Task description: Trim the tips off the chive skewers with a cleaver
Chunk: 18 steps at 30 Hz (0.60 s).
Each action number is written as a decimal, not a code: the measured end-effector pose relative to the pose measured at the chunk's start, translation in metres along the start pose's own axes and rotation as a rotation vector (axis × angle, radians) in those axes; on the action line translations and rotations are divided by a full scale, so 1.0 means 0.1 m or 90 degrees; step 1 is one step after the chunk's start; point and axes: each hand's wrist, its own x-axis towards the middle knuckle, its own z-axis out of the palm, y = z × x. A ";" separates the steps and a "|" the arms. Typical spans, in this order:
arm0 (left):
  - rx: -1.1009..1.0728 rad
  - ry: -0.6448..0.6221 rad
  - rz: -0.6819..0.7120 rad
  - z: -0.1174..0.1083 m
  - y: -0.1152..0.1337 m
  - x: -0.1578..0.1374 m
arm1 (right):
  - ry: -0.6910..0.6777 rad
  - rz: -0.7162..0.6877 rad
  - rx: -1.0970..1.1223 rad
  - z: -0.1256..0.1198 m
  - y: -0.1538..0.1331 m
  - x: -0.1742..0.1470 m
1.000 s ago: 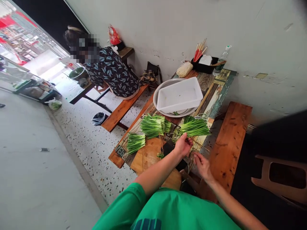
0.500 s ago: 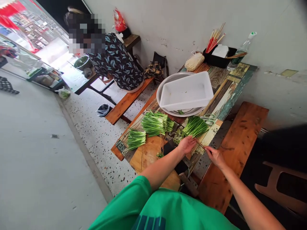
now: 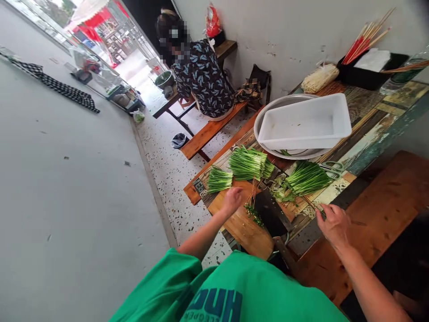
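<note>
My right hand (image 3: 334, 222) is closed on thin wooden skewers (image 3: 310, 203), near their ends. The skewers run to the cut end of a bundle of green chives (image 3: 307, 179) on the table. Over the edge of a round wooden cutting board (image 3: 250, 235), my left hand (image 3: 232, 201) has its fingers loosely bent, and I see nothing in it. Just beyond it lies a small bundle of chives (image 3: 219, 180), beside a larger chive pile (image 3: 248, 163). A dark-bladed cleaver (image 3: 273, 212) rests on the board next to chopped green bits (image 3: 254, 214) and more skewers (image 3: 253, 190).
A white plastic bin (image 3: 301, 125) sits in a metal basin (image 3: 259, 120). Scissors (image 3: 333, 170) lie beside the right bundle. Farther back are a black box (image 3: 365, 76) of skewers and a bagged pale food (image 3: 320, 78). Another person (image 3: 209, 80) sits on a bench.
My left hand has left the skewers by the right bundle and moved left over the cutting board. My right hand still holds the skewers. The view has turned left.
</note>
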 end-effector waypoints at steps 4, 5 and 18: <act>0.396 -0.072 0.093 -0.57 -0.39 0.31 | -0.125 -0.084 0.146 -0.04 -0.37 -0.41; 0.448 -0.102 0.079 -0.66 -0.46 0.40 | -0.179 -0.096 0.185 -0.02 -0.48 -0.56; 0.530 -0.243 0.175 -0.73 -0.71 1.03 | -0.344 0.073 0.264 0.33 -1.10 -1.50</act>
